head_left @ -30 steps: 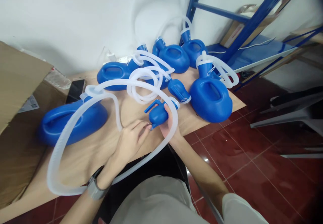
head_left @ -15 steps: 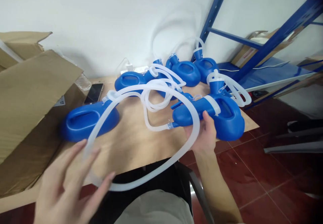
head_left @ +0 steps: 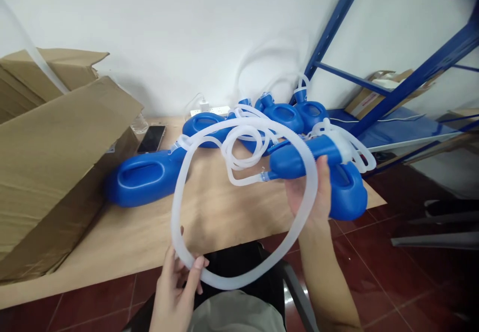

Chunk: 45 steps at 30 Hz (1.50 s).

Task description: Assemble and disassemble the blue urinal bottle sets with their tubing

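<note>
My left hand (head_left: 183,284) pinches the lower left of a large loop of white translucent hose (head_left: 243,280) between thumb and fingers. My right hand (head_left: 312,195) holds a blue funnel-shaped cup (head_left: 292,161) from below, thumb along its side. The cup has a whitish rim (head_left: 339,145) at its wide end, and its narrow spout joins a clear connector on a hose. That hose winds into a coil (head_left: 243,160) behind. The loop passes in front of the cup and my right palm. I cannot tell where its ends go.
Blue handled bottles stand or lie about the wooden table: one (head_left: 147,177) on the left, several at the back, one (head_left: 348,192) at the right. A cardboard box (head_left: 56,172) fills the left. A phone (head_left: 151,139), a power strip (head_left: 220,111) and a blue shelf rack (head_left: 337,23) lie beyond.
My left hand has moved right and closed on the hose loop; before, its fingers were spread beside it. My right hand and the cup have shifted slightly. The view has turned a little left.
</note>
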Each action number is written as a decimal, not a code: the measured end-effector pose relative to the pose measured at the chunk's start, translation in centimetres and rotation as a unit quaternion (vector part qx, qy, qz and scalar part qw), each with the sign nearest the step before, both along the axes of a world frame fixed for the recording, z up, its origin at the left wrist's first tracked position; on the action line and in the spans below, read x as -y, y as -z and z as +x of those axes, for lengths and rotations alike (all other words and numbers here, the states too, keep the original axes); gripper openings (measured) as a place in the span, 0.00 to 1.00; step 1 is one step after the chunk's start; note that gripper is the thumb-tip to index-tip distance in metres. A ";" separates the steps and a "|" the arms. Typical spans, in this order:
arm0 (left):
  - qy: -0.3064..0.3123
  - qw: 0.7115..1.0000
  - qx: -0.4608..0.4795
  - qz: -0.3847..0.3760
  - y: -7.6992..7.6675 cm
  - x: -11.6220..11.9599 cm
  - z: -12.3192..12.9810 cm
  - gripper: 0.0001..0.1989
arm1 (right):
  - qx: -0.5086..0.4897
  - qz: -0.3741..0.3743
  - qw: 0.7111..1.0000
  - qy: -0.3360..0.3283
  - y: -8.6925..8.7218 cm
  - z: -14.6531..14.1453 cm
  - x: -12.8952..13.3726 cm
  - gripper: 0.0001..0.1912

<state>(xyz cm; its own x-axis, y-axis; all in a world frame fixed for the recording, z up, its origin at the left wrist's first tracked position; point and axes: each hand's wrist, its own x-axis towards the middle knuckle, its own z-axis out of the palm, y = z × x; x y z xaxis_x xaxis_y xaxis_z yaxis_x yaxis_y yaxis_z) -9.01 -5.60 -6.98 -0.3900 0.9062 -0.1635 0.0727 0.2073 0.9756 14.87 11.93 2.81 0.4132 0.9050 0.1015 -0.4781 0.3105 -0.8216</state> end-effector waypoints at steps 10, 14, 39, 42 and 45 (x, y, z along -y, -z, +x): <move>-0.085 0.984 -0.049 0.149 -5.5 -12.2 -5.3 0.27 | -0.030 -0.130 0.986 -0.102 6.1 -0.5 -1.7 0.29; -0.051 0.976 -0.155 0.146 -4.9 -15.4 -6.8 0.22 | 0.006 -0.151 0.981 -0.120 7.5 -1.8 -0.8 0.35; 0.117 0.757 -0.589 0.260 -1.2 -18.3 -7.9 0.44 | 0.461 -0.103 0.850 -0.231 8.2 -1.4 -4.3 0.29; 0.126 0.745 -0.613 0.231 -0.8 -18.8 -7.3 0.49 | 0.436 -0.073 0.868 -0.226 8.3 -1.2 -4.7 0.29; 0.123 0.739 -0.630 0.207 -0.3 -19.7 -7.2 0.52 | 0.390 -0.050 0.887 -0.243 8.5 -1.3 -5.1 0.29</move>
<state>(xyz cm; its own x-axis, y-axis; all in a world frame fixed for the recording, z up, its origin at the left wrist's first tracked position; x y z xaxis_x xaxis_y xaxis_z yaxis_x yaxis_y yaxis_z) -16.19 14.08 -6.72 0.1876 0.8460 0.4991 0.9626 -0.2595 0.0782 13.61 17.06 -5.73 -0.1892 0.9773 0.0949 0.1905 0.1313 -0.9729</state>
